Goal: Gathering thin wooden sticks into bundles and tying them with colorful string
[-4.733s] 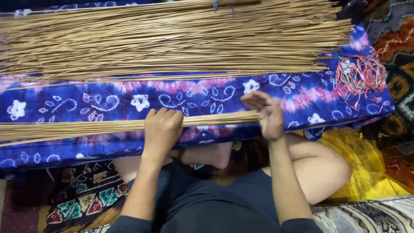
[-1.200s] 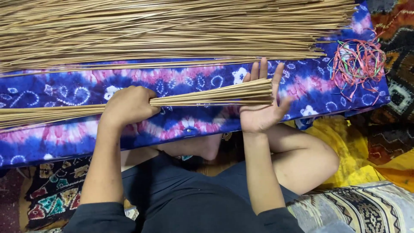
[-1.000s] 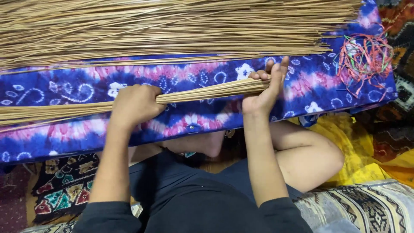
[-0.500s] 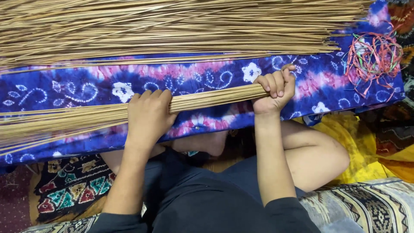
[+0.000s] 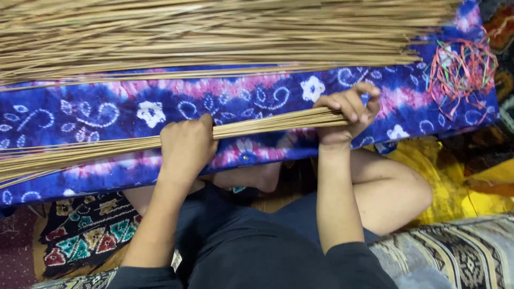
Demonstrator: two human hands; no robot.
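**Stick bundle gripped at middle and end**

Across the blue cloth, a bundle of thin sticks is held by both hands. The left hand is closed over the bundle near its middle, knuckles upward, with the sticks passing beneath the curled fingers. The right hand is wrapped around the bundle's right end, where the stick tips are gathered level; its fingers are curled over the top and the thumb is tucked at the far side. The bundle is slanted slightly, its right end raised and its left portion fanned out low toward the frame's left edge, lying on the cloth.

Beneath the bundle, a blue and pink tie-dyed cloth with white flower marks is spread over a raised surface. Farther from the person, a large pile of loose sticks is laid lengthwise on the same cloth, well apart from the held bundle. At the cloth's right end, a tangle of red and green strings is seen. Under the cloth's near edge, a bare foot is partly visible, and yellow fabric is seen to the right.
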